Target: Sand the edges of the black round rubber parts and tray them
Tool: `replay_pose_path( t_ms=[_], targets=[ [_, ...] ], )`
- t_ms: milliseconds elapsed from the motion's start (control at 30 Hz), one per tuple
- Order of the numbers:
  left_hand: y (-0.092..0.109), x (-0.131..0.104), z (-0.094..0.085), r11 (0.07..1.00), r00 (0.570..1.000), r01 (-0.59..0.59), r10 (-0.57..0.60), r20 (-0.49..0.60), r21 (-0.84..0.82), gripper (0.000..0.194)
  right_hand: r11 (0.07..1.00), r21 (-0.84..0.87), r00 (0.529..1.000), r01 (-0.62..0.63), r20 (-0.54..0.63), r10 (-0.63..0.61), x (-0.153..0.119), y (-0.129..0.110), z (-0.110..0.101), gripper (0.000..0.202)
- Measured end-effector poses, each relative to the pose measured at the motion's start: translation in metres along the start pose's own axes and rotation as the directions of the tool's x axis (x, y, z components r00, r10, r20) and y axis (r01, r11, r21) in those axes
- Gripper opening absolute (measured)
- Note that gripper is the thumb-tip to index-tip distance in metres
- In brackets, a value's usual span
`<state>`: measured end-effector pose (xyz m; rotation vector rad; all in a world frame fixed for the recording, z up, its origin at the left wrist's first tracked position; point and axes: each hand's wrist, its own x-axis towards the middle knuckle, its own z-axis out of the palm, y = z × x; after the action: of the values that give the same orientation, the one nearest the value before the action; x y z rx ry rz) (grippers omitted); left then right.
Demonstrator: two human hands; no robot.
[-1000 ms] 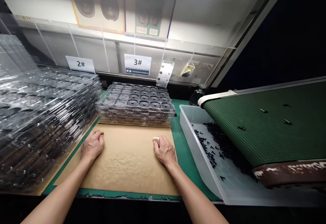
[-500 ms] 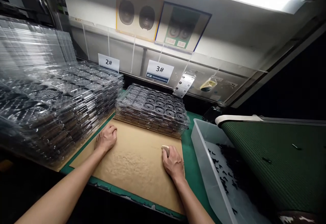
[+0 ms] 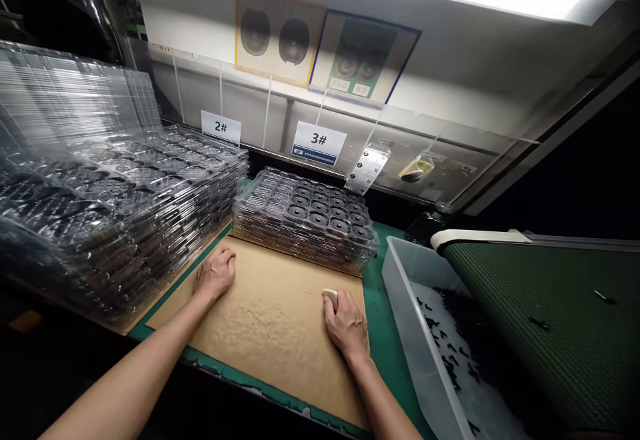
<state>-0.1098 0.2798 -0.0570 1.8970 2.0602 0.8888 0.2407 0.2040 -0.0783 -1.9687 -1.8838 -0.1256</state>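
Observation:
My left hand (image 3: 216, 273) rests on the left side of a brown cardboard sheet (image 3: 280, 273), its fingers curled in; no object shows in it. Near the sheet's right edge, my right hand (image 3: 347, 323) is closed around a small pale beige block (image 3: 330, 295), whose end sticks out past the thumb. Most of that block is hidden by the fingers. Between the hands, the cardboard is bare, with a wrinkled, dented patch nearer to me. Behind the sheet stands a stack of clear plastic trays (image 3: 300, 243) with round dark parts in many of the upper pockets.
A taller stack of clear trays (image 3: 165, 220) with raised lids fills the left. At right, a translucent bin (image 3: 405, 320) holds many small black pieces. Beyond it, a green conveyor belt (image 3: 565, 287) carries a few small pieces. Labels 2# (image 3: 221, 128) and 3# (image 3: 319, 141) hang behind.
The whole view has shifted slightly, so the scene sits a little further right and lower. Both hands keep their places on the cardboard, and the right still holds the beige block.

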Motion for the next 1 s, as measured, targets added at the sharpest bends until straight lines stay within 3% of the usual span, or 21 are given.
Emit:
replay_pose_path(
  t_ms=[367,1000],
  targets=[
    [0.0,-0.0005,0.0036,0.999,1.0,0.002,-0.003,0.006,0.052,0.024,0.999,0.025,0.996,-0.025,0.088,0.023,0.0029,0.0035,-0.0033,0.011],
    [0.0014,-0.0035,0.0019,0.997,0.999,0.013,-0.016,0.039,0.075,0.026,0.998,0.012,0.986,-0.06,0.156,0.057,0.0062,0.0082,0.0025,0.024]
  ],
)
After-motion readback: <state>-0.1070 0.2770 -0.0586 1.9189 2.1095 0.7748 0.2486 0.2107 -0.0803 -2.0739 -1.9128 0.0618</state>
